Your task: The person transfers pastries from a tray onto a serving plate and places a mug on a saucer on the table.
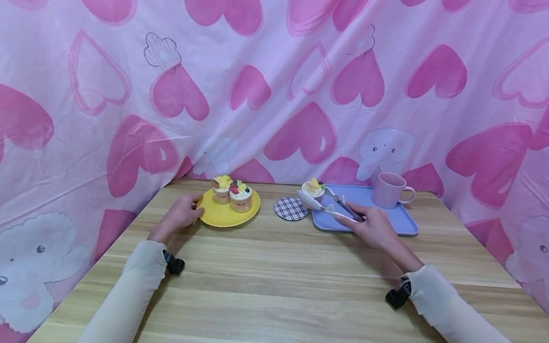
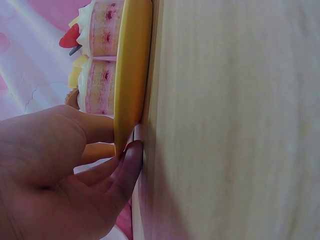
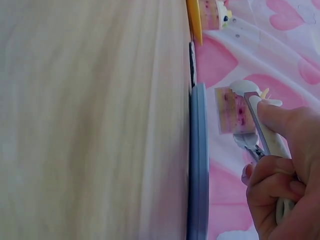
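In the head view my left hand (image 1: 182,212) pinches the near-left rim of a yellow plate (image 1: 212,216). The left wrist view shows the plate's edge (image 2: 131,70) between thumb and fingers. Two layered dessert cups with cream and fruit, a front one (image 1: 241,199) and a back one (image 1: 221,189), stand on it. My right hand (image 1: 373,226) grips a pair of tongs (image 1: 319,202). Between the tongs' ends is a third dessert cup (image 3: 236,112), raised above the blue tray (image 3: 200,165); its fruit top (image 1: 313,187) shows in the head view.
A pink mug (image 1: 388,190) stands on the right part of the blue tray (image 1: 401,224). A round checked coaster (image 1: 290,209) lies between the plate and the tray. Behind the wooden table (image 1: 274,276) hangs a pink heart-patterned cloth (image 1: 266,57).
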The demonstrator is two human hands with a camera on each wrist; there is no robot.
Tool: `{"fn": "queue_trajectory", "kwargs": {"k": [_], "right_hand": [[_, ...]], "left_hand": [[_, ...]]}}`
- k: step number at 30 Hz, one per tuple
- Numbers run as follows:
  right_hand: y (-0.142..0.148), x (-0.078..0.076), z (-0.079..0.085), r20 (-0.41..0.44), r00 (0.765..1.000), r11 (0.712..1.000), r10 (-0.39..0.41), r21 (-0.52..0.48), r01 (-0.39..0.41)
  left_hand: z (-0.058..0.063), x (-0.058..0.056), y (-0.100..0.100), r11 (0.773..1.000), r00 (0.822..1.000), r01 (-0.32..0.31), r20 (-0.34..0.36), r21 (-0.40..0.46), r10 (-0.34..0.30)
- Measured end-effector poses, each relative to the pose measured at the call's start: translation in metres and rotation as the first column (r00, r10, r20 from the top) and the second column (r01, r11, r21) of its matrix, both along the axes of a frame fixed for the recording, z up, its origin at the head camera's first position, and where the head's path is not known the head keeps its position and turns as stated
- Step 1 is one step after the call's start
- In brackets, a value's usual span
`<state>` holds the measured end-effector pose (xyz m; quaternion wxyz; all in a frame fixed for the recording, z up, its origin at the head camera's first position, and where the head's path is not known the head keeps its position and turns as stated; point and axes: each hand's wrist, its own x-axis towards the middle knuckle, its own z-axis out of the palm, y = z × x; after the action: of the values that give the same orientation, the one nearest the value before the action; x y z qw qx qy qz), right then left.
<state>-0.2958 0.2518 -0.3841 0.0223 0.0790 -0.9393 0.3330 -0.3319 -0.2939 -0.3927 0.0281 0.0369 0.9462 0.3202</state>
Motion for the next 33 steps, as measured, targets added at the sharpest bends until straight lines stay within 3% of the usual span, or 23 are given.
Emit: {"fn": "queue_trajectory", "kwargs": {"k": [5,12,19,33], "right_hand": [[-0.011,0.002,0.0,0.01,1.0,0.999,0.013,-0.03,-0.013],[-0.023,0.001,-0.005,-0.055,0.998,0.999,0.044,-0.03,-0.045],[-0.032,0.002,-0.005,-0.052,0.997,0.998,0.055,-0.031,-0.057],[-0.054,0.005,-0.003,-0.051,0.993,0.993,0.107,-0.044,-0.109]], "left_hand": [[0.001,0.001,0.0,1.0,1.0,0.014,-0.019,-0.002,-0.014],[0.001,0.0,-0.001,1.0,1.0,0.011,-0.009,-0.005,-0.011],[0.0,-0.001,0.0,1.0,1.0,-0.004,0.015,-0.008,0.004],[0.0,0.002,0.0,0.999,1.0,0.004,-0.02,-0.032,-0.004]]}}
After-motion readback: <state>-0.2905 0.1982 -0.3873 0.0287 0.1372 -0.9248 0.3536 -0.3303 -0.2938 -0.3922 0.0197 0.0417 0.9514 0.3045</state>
